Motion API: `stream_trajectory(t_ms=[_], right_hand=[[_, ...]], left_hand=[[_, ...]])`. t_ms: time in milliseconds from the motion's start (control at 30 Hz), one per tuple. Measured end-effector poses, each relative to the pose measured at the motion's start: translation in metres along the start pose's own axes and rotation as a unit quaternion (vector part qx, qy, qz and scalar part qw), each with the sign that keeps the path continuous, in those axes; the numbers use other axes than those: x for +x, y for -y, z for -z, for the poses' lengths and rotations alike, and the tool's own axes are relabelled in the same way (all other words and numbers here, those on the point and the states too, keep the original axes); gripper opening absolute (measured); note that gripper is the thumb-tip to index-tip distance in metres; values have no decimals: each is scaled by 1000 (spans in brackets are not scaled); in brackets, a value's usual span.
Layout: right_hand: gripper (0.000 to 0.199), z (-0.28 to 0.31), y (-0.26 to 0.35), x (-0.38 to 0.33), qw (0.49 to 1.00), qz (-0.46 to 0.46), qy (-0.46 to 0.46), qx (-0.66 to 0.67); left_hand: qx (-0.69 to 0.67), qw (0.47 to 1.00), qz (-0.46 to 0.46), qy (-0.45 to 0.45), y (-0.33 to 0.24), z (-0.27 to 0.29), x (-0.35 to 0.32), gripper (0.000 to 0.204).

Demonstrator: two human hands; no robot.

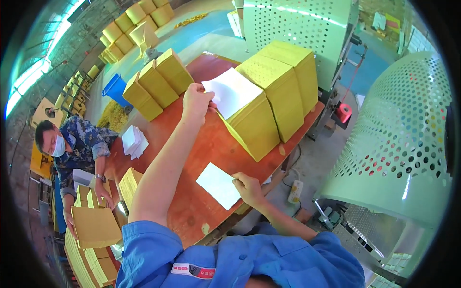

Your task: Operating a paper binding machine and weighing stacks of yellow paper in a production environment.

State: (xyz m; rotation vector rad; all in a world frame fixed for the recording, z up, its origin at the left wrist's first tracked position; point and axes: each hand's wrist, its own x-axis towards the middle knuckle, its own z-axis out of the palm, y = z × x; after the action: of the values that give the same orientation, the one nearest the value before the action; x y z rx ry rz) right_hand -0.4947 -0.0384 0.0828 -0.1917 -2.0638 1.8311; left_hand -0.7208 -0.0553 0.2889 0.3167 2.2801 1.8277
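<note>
My left hand (196, 102) pinches the near-left edge of a white paper sheet (234, 90). That sheet lies over the top of a large stack of yellow paper (254, 132), the closest of several pressed side by side on the right part of the table. Lower down, my right hand (248, 189) grips the right edge of a second white paper sheet (218, 185) between thumb and fingers. This second sheet is over the red-brown table top (189, 201), by its front edge; whether it touches the wood I cannot tell.
More yellow stacks (158, 77) stand at the table's far left, near loose white sheets (134, 141). At left a masked co-worker (79, 149) handles a yellow paper bundle (96, 228). Green perforated machine guards (398, 139) rise on the right. A blue bin (115, 90) stands beyond the table.
</note>
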Motion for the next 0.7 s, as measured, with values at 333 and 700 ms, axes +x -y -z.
stream_trajectory(t_ms=[333,700], right_hand=[[10,41,7,-17,994,-10,-2,111],[4,90,-19,40,957,80,-233,153]], left_hand=[[315,931,-136,-123,17,21,13,55],[540,832,-115,64,27,-50,31,55]])
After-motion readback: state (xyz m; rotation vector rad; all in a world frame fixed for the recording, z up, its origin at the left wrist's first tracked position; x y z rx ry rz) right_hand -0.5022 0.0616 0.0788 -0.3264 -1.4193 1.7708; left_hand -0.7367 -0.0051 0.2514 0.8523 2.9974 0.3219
